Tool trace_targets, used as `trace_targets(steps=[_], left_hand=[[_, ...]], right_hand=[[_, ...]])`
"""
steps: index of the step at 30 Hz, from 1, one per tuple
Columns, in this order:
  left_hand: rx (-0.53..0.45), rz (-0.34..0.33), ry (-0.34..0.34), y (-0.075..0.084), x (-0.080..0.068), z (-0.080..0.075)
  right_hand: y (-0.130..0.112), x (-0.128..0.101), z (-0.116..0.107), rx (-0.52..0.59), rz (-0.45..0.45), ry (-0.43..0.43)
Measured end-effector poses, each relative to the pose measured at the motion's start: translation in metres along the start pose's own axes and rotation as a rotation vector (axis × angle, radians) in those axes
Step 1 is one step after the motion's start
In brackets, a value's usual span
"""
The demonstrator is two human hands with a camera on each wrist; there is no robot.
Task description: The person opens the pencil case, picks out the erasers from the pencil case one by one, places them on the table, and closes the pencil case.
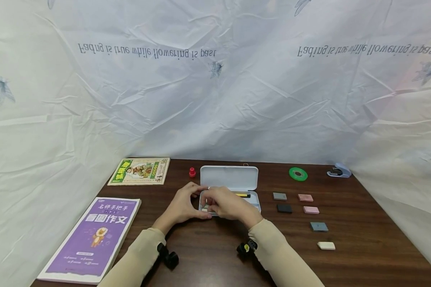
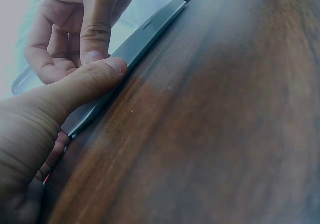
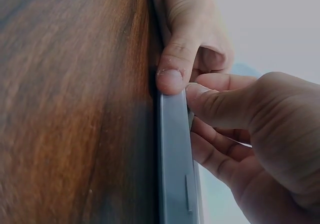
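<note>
An open pale grey pencil case (image 1: 229,177) lies mid-table with its lid folded back. My left hand (image 1: 184,207) grips its left end, the thumb (image 2: 87,81) pressed on the front wall (image 2: 145,36). My right hand (image 1: 224,205) reaches into the same end, fingers curled round a small pale piece (image 1: 204,207) that is mostly hidden. In the right wrist view the left thumb (image 3: 172,63) sits on the case wall (image 3: 172,149), beside my right hand (image 3: 250,119). A yellow pen (image 1: 243,195) lies inside the case.
Several small erasers lie to the right: grey (image 1: 279,196), pink (image 1: 305,197), dark (image 1: 284,208), white (image 1: 326,245). A green tape roll (image 1: 298,174) and a stapler (image 1: 339,171) sit at the back right. A purple book (image 1: 93,235), a green book (image 1: 140,171) and a red cap (image 1: 192,172) lie to the left.
</note>
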State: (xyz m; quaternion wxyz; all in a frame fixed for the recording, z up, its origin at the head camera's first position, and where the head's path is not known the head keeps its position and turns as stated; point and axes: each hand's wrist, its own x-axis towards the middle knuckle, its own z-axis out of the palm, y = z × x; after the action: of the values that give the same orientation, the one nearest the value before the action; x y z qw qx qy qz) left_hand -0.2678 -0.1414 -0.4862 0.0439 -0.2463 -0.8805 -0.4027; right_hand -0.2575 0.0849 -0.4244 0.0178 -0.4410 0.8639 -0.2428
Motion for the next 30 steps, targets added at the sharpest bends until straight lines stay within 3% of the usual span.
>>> trace_targets(steps=[10, 16, 22, 30], left_hand=[[-0.002, -0.011, 0.000, 0.002, 0.000, 0.001], [-0.005, -0.003, -0.003, 0.003, 0.001, 0.002], [-0.009, 0.004, -0.005, 0.003, 0.000, 0.001], [0.007, -0.010, -0.002, 0.004, -0.003, -0.001]], right_hand=[[-0.001, -0.005, -0.004, 0.055, 0.113, 0.052], [-0.005, -0.016, -0.026, 0.079, 0.088, 0.144], [-0.002, -0.043, -0.057, 0.069, 0.027, 0.249], [0.010, -0.094, -0.093, -0.056, 0.015, 0.407]])
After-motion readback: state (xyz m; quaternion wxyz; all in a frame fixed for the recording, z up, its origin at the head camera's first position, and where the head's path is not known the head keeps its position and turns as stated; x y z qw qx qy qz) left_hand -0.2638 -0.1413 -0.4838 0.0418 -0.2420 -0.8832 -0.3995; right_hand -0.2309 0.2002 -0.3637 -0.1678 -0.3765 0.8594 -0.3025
